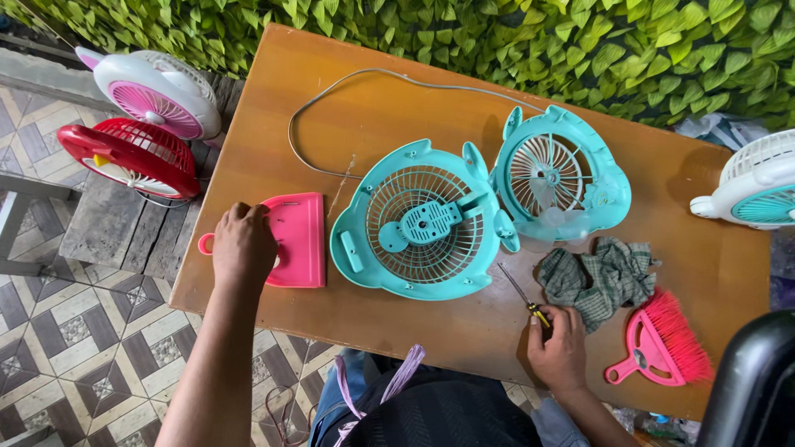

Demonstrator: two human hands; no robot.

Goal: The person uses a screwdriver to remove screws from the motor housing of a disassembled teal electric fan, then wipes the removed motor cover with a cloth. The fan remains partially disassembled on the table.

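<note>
Teal fan shell halves sit centre frame on the wooden table (348,108): the rear grille housing (418,222) lies face-down left of centre, and the front half with blades (559,174) touches it on the right. Right hand (560,348), lower centre-right, is closed around a small screwdriver (522,295), whose shaft points up-left toward the rear housing's lower rim, tip just short of it. Left hand (243,244), centre-left, rests palm-down on a pink dustpan (294,238); fingers look curled over its edge, grip not fully readable. Judgement: driver work here goes best with the shaft square to the screw, pressing down before turning, the free hand bracing the shell instead of the dustpan. Both forearms come in from the bottom edge, left one extended far out, right one tucked close with the wrist bent. A checked rag (598,277) lies just right of the screwdriver, with a pink brush (662,343) beyond it at lower right. Grey power cord (331,95) loops across the upper table. Pink-white fan (157,91) and red fan (132,153) stand off the table at upper left; another white fan (758,182) is at the right edge.
</note>
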